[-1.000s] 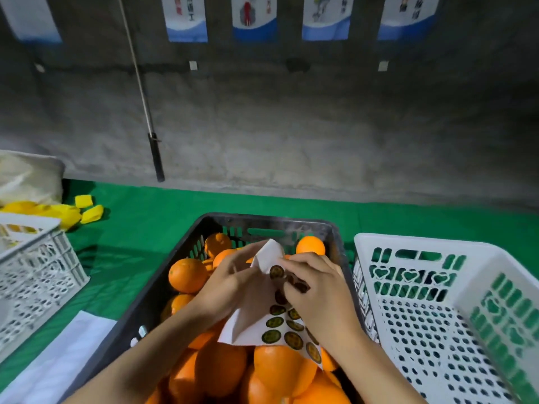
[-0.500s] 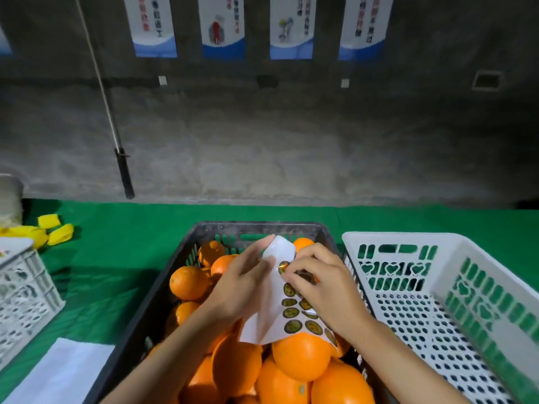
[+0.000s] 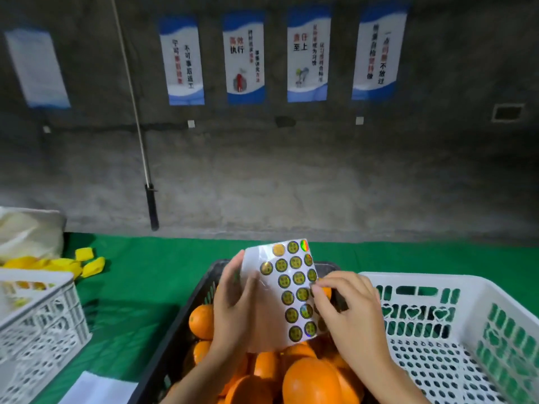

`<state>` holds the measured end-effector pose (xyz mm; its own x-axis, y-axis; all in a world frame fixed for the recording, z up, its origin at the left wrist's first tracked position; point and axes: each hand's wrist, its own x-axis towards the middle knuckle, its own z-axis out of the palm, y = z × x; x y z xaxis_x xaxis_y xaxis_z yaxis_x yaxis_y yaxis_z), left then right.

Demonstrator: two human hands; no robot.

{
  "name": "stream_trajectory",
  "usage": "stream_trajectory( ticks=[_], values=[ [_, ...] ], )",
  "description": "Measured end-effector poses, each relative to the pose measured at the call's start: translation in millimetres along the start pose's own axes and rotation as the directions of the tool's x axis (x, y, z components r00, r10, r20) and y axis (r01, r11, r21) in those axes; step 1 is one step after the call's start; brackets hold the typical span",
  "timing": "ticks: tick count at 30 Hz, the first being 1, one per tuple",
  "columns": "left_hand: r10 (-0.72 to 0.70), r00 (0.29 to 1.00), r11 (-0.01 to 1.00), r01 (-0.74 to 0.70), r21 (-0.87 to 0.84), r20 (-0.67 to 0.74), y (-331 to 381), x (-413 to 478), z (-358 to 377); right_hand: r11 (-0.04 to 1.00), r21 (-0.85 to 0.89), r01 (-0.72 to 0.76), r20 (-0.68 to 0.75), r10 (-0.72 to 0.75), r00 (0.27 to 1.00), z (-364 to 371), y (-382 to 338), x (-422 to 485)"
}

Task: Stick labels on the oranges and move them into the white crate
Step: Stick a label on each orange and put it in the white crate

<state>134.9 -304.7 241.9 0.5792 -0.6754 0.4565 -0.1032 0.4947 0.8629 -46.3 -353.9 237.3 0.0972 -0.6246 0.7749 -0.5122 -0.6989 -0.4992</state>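
A white sheet of round gold-green labels (image 3: pixel 291 290) is held upright over a black crate (image 3: pixel 175 342) filled with oranges (image 3: pixel 309 380). My left hand (image 3: pixel 233 310) grips the sheet's left side from behind. My right hand (image 3: pixel 347 313) pinches a label at the sheet's right edge with thumb and forefinger. The white crate (image 3: pixel 437 290) with green cut-outs stands right of the black crate, and the part of its floor in view holds no oranges.
A second white crate (image 3: pixel 38 322) stands at the left on the green cloth (image 3: pixel 140 287). Yellow wrappers (image 3: pixel 87 262) and a white bag (image 3: pixel 29 231) lie at the far left. A white sheet (image 3: pixel 96 390) lies at the near edge. A grey wall stands behind.
The label sheet has been lifted and turned more upright above the oranges. My right fingers moved to the sheet's right edge. The camera tilted upward.
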Motion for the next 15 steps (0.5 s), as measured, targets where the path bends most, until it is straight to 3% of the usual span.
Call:
stream_trajectory(
  ticks=[2,4,7,11,15],
  values=[
    [0.103,0.977,0.995,-0.098,0.032,-0.186,5,1,-1,0.994,-0.032,0.106,-0.062,-0.108,0.992,1,-2,-5],
    [0.121,0.963,0.992,-0.126,-0.007,-0.240,9,-3,1,0.974,-0.026,0.225,-0.089,-0.226,0.970,4,-6,-10],
    [0.157,0.985,0.988,-0.156,0.017,-0.076,11,-14,9,0.969,0.027,0.246,-0.016,-0.246,0.969,8,-15,-14],
    [0.132,0.974,0.981,-0.155,0.116,0.184,4,-17,8,0.996,0.044,0.074,0.116,-0.078,0.990,7,-22,-16],
    [0.159,0.971,0.946,-0.202,0.256,0.177,-2,-15,8,0.993,0.014,0.117,0.059,-0.118,0.991,5,-24,-14]
  ],
)
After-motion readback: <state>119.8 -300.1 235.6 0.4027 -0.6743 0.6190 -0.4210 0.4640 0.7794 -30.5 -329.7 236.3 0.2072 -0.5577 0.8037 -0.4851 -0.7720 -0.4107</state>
